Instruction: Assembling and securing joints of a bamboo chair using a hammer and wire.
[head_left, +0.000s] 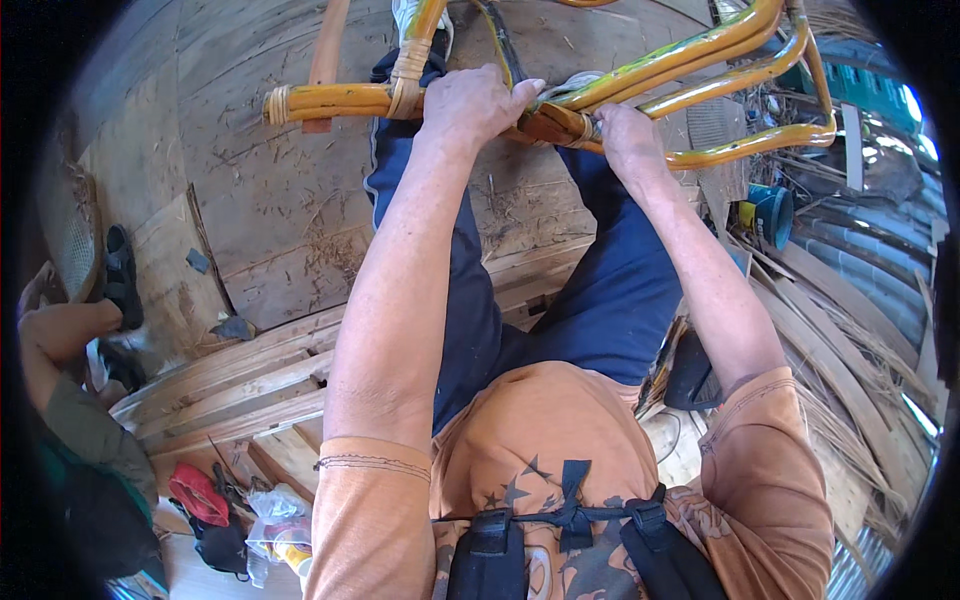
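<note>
— Rattan, is it? Where does it sit?
— A yellow-orange rattan frame [560,80], across the knees above the plank floor [270,200].
— The hands?
— Left hand [470,100] grips a rail; right hand [628,135] pinches a binding strip [560,125] at the joint. A blue bucket [770,212] stands to the right.

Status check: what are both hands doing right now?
Left hand gripping rattan frame at joint. Right hand at the wrapped binding. Nothing blocking.
</note>
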